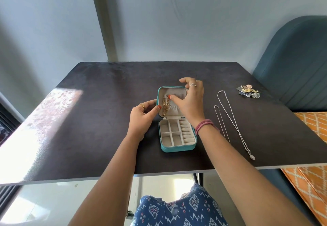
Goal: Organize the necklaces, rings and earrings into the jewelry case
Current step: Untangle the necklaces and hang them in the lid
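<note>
With the left hand (143, 114) gripping the lid edge of the open jewelry case (174, 118) mid-surface, the right hand (190, 98) pinches a gold necklace (165, 106) at the lid hooks; the silver necklaces (231, 119) likely hang next.

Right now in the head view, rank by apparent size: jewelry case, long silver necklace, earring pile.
1. jewelry case, by area
2. long silver necklace, longer than the open case but thread-thin
3. earring pile, though it lies farther from the camera
</note>
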`<move>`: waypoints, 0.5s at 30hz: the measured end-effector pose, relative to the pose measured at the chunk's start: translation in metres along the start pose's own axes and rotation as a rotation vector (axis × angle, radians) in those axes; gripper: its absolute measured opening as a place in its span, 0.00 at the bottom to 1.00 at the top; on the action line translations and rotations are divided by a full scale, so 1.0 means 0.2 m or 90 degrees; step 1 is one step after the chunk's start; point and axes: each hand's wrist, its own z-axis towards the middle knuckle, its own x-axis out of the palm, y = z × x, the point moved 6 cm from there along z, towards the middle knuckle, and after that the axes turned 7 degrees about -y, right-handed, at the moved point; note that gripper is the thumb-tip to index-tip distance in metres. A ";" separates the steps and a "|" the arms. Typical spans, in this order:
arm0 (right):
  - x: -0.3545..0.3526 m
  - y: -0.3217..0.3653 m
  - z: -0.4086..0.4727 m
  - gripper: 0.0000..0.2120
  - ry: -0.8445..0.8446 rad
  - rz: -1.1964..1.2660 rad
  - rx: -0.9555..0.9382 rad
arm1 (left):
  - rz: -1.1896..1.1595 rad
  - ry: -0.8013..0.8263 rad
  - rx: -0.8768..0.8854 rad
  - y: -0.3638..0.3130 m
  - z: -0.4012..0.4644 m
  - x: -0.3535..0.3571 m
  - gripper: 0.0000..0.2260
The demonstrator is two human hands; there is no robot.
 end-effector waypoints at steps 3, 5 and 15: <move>0.01 0.00 -0.02 0.27 0.009 0.000 -0.007 | -0.007 -0.003 -0.001 0.00 0.00 0.00 0.09; -0.01 -0.01 -0.03 0.25 -0.002 0.016 -0.007 | -0.010 -0.004 0.000 0.00 0.00 0.00 0.09; -0.11 -0.17 -0.23 0.19 -0.011 0.207 0.218 | 0.104 -0.042 0.003 0.06 0.04 0.00 0.05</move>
